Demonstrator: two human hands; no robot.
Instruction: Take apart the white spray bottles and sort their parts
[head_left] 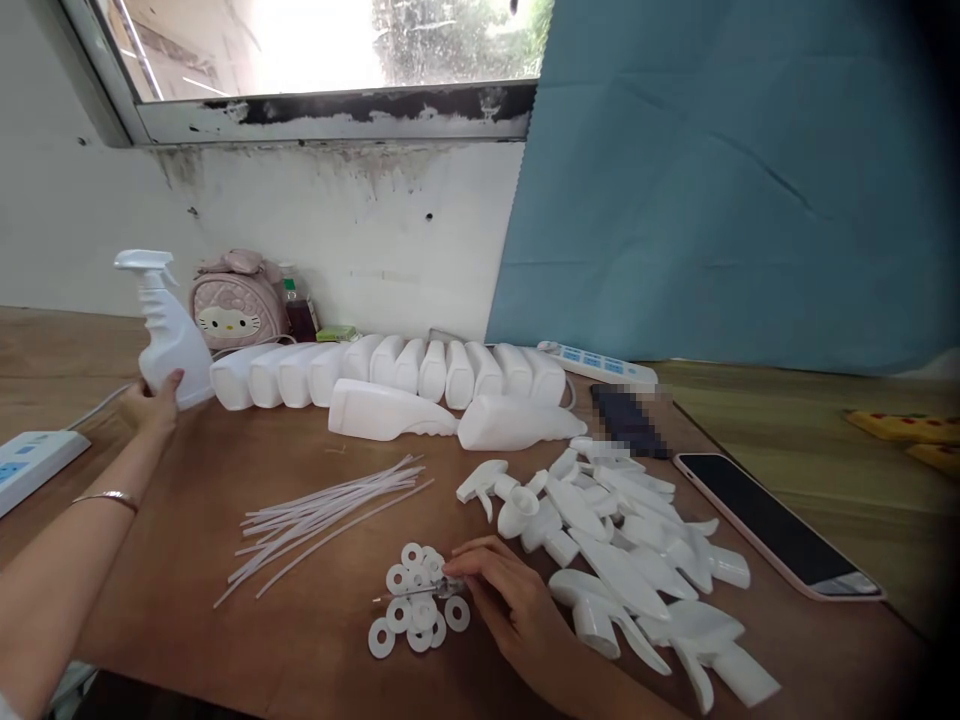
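My left hand (152, 405) is wrapped round the base of an upright white spray bottle (169, 335) with its trigger head on, at the far left of the brown table (195, 610). My right hand (504, 597) rests near the front edge, fingers pinched on something small and shiny beside a pile of white plastic washers (416, 600). A bundle of thin white dip tubes (330, 510) lies between my hands. White trigger heads (622, 545) are heaped just right of my right hand.
A row of white bottles lying on their sides (390, 375) runs along the back, two more (450, 418) in front. A pink bag (236, 305), power strips (34, 460) (596, 365), two phones (780, 525) (626, 420) and a blue cloth (712, 180) surround them.
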